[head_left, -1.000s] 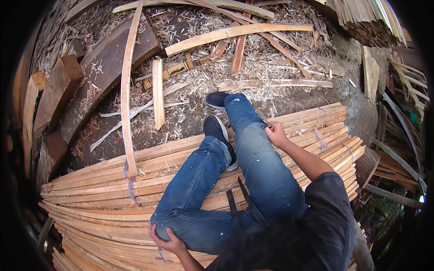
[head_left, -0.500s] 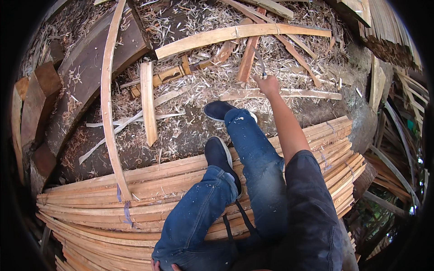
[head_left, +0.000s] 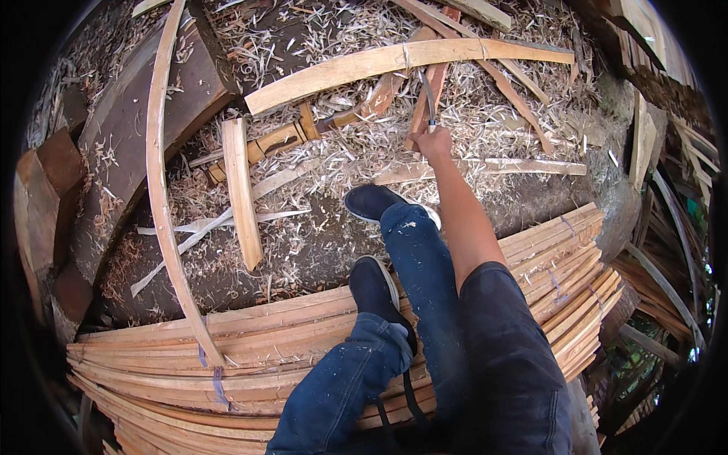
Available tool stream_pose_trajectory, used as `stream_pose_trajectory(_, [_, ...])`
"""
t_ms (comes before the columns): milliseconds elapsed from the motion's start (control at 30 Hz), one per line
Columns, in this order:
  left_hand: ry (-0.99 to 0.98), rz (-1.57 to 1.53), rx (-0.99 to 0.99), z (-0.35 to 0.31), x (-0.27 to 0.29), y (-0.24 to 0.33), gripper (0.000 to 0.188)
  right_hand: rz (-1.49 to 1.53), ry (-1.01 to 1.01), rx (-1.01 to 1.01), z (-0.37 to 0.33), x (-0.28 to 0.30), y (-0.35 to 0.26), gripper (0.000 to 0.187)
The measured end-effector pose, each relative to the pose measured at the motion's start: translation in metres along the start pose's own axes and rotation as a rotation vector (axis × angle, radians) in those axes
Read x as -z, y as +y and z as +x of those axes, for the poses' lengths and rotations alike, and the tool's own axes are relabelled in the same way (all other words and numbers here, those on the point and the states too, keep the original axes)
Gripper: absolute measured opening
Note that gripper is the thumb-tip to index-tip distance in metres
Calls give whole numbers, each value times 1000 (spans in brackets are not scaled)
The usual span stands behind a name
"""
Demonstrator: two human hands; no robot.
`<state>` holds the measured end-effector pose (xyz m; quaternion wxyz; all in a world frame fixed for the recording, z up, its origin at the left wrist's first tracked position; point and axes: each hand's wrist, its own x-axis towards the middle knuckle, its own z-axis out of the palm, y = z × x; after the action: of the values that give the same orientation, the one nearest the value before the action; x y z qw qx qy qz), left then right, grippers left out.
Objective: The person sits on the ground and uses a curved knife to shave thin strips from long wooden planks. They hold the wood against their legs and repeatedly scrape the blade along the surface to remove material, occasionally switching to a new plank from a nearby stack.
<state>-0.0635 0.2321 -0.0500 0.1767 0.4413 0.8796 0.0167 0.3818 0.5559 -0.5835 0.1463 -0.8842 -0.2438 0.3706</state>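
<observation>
My right hand [head_left: 434, 144] is stretched out ahead, closed round the handle of a curved knife [head_left: 431, 100]. Its thin grey blade points away from me, over a reddish wooden strip [head_left: 422, 120] on the ground. The blade's far end comes close to a long pale curved strip [head_left: 349, 70]; whether they touch, I cannot tell. Near my wrist lies another pale wooden strip [head_left: 523, 167], partly behind my forearm. No part of my left hand shows.
Bundled wooden strips [head_left: 265, 318] lie stacked under my legs. At left are a heavy dark beam [head_left: 129, 136] and a long upright-lying strip [head_left: 157, 152]. A sheathed blade [head_left: 277, 140] and a short board [head_left: 239, 189] rest among shavings. More stacked wood [head_left: 652, 38] stands far right.
The fingers of my left hand have gone out of sight at the lower edge. My right hand, still gripping the curved knife, has shifted slightly left. The whole view has moved a little.
</observation>
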Motion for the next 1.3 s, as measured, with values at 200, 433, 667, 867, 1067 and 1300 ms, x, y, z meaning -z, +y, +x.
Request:
stream_pose_trajectory(200, [-18,-64,-145,-2,2,-42,56,71,-93,-77,-23,35,-14,46])
stream_pose_trajectory(433, [57,-31,-162,6,-4,33,42,315,-254,20,-81,81,-5,26])
stream_pose_trajectory(667, [52,-88,-105,-2,-6,25,44,356,-359,-32,-189,148,-32,20])
stream_pose_trajectory(867, [168,-66,-164,-21,-4,20,42,218,-378,46,-260,202,-64,21])
stream_pose_trajectory(1067, [243,-57,-194,-31,-5,12,43,149,-467,126,-311,261,-89,33])
stream_pose_trajectory(1300, [313,-106,-213,-42,-5,-3,40,157,-468,160,-344,297,-88,39])
